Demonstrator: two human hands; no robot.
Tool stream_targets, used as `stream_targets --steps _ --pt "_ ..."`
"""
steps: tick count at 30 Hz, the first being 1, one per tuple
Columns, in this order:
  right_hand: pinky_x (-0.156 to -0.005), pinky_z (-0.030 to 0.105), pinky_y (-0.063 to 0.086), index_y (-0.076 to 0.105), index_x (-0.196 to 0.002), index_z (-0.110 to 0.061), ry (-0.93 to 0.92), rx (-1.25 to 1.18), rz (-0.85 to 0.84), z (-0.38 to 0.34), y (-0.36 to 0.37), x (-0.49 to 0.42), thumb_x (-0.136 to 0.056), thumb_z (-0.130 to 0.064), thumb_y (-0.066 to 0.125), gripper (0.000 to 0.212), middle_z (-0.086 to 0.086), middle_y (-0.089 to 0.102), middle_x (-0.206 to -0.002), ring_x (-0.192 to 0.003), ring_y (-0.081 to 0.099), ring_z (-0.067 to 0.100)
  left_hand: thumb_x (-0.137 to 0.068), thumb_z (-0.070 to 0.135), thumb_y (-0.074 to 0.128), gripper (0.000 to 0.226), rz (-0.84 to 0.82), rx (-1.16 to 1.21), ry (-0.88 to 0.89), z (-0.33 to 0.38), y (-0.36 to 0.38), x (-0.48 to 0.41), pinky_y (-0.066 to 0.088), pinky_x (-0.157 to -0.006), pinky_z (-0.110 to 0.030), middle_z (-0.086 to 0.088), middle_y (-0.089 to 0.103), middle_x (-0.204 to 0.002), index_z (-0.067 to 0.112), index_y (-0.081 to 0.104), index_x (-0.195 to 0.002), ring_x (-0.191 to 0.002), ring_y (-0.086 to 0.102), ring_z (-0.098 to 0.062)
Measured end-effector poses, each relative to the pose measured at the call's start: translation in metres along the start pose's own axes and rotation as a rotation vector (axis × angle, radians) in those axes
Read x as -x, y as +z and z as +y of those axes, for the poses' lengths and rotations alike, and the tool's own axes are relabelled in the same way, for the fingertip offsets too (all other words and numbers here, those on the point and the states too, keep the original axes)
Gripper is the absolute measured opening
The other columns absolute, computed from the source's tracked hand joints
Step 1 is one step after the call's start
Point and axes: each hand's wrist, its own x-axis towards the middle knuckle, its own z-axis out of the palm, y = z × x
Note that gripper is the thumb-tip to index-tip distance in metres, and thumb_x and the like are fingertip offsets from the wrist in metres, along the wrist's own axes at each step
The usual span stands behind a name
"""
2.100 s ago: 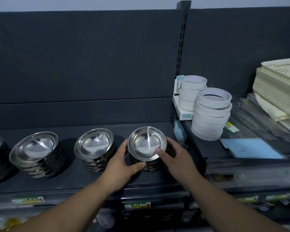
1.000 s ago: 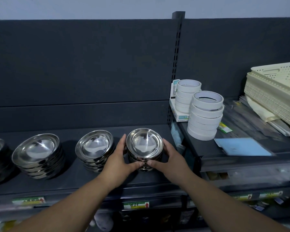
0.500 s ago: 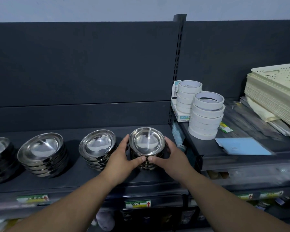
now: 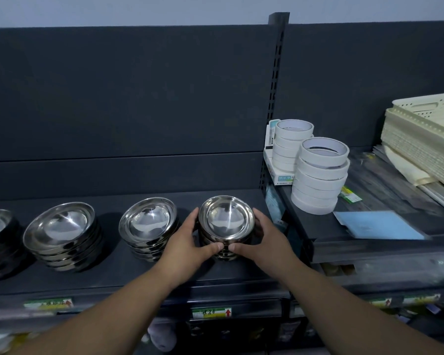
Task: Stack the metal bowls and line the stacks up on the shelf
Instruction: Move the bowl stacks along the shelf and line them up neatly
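Head camera: the rightmost stack of steel bowls [image 4: 226, 222] stands toward the right end of the dark shelf [image 4: 138, 274], nearer its front edge than its back. The left hand [image 4: 185, 242] and right hand [image 4: 265, 239] curl round its sides, thumbs nearly touching in front. A neighbouring stack [image 4: 149, 221] sits just left, with 2 more toward the left edge. I'd guess polished steel is stiff, light and slippery, and nested bowls slide. Gripping low round the sides should keep them together.
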Motion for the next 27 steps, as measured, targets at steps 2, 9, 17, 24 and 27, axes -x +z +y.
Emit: stream_targets --steps 2,9,17,24,27 --pt "-0.104 0.019 0.035 0.032 -0.150 -0.030 -0.011 0.008 0.018 0.000 0.000 -0.001 -0.064 -0.031 0.091 0.104 -0.012 0.052 -0.140 -0.130 0.045 0.005 -0.064 0.034 0.085 0.106 0.006 -0.004 0.002 0.000 -0.001 -0.001 0.035 -0.114 -0.035 0.020 0.049 -0.137 0.033 0.023 -0.150 -0.130 0.045 -0.003" --pt "-0.095 0.012 0.033 0.036 -0.148 -0.030 -0.016 -0.020 0.025 -0.001 -0.003 -0.003 -0.064 -0.028 0.091 0.100 -0.025 0.048 -0.120 -0.119 0.045 -0.002 -0.069 0.027 0.086 0.107 0.011 -0.021 -0.002 0.001 -0.005 -0.003 0.034 -0.115 -0.034 0.012 0.046 -0.144 0.027 0.020 -0.152 -0.132 0.044 -0.007" --pt "-0.088 -0.001 0.032 0.036 -0.146 -0.033 -0.037 -0.007 -0.040 0.007 -0.004 -0.004 -0.065 -0.014 0.090 0.100 -0.022 0.051 -0.126 -0.122 0.045 -0.004 -0.054 0.040 0.086 0.121 -0.011 -0.010 -0.074 -0.013 0.005 0.004 0.032 -0.117 -0.034 0.009 0.047 -0.145 0.022 0.019 -0.153 -0.134 0.042 -0.005" --pt "-0.101 0.006 0.036 0.046 -0.141 -0.031 -0.083 -0.007 -0.030 0.009 -0.005 -0.010 -0.066 -0.011 0.089 0.088 -0.021 0.057 -0.125 -0.115 0.050 -0.013 -0.059 0.037 0.087 0.103 0.009 0.012 -0.072 -0.017 0.009 -0.001 0.038 -0.113 -0.035 0.008 0.059 -0.134 0.022 0.035 -0.147 -0.125 0.053 -0.005" --pt "-0.107 0.018 0.036 0.045 -0.142 -0.030 -0.079 0.012 -0.038 0.009 -0.007 -0.011 -0.067 -0.013 0.089 0.089 -0.018 0.057 -0.130 -0.124 0.050 -0.002 -0.050 0.053 0.082 0.110 0.019 0.018 -0.070 -0.019 0.011 -0.002 0.037 -0.113 -0.035 0.008 0.058 -0.135 0.024 0.036 -0.146 -0.127 0.051 -0.005"
